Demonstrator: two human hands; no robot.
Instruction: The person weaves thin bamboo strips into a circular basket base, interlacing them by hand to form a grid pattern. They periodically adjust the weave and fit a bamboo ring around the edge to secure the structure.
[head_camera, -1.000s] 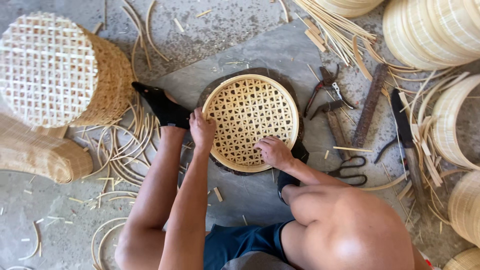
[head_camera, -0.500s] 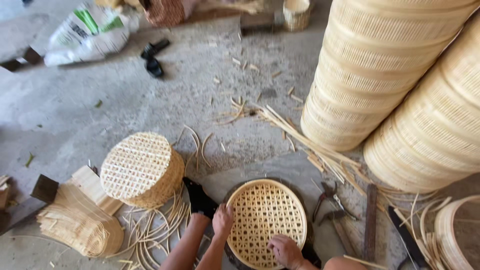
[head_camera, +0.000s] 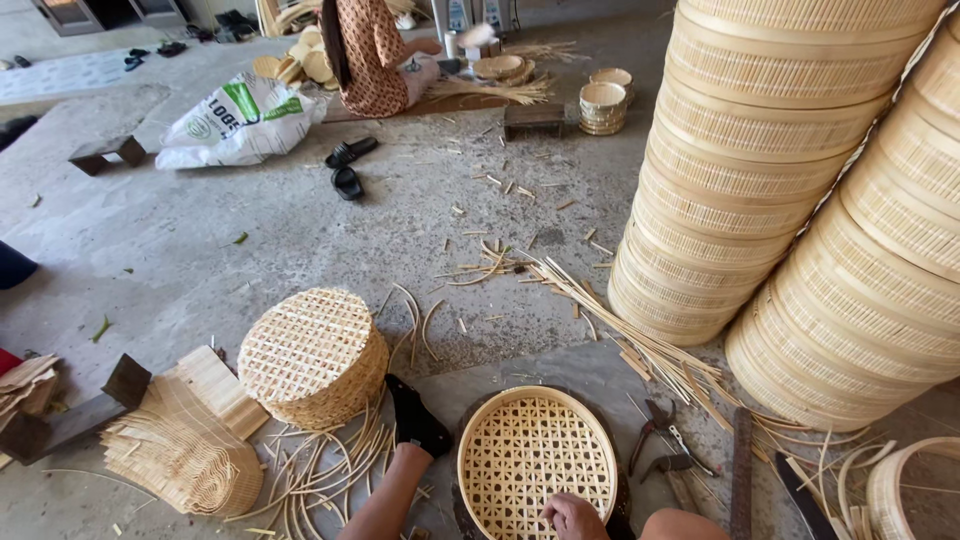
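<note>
Bamboo tray (head_camera: 535, 460): round woven disc, flat on the concrete between my knees, at the bottom edge of view.
Right hand (head_camera: 572, 517): fingers curled down on the tray's near weave; cannot tell whether they pinch a strand or only press.
Left hand: cut off below the frame; only the forearm (head_camera: 385, 495) shows beside the tray. Grip unknown.
Risk, weave: pressing hard on the open lattice could spring or snap a strip, I judge.
Risk, tools: pliers (head_camera: 655, 430) and a blade (head_camera: 800, 495) lie just right of the tray; a blind reach could nick me.
Risk, stacks: tall steamer stacks (head_camera: 750, 170) lean close by.
Hidden: tray's near rim, my fingertips.
Far off: seated person (head_camera: 372, 55), back turned.
</note>
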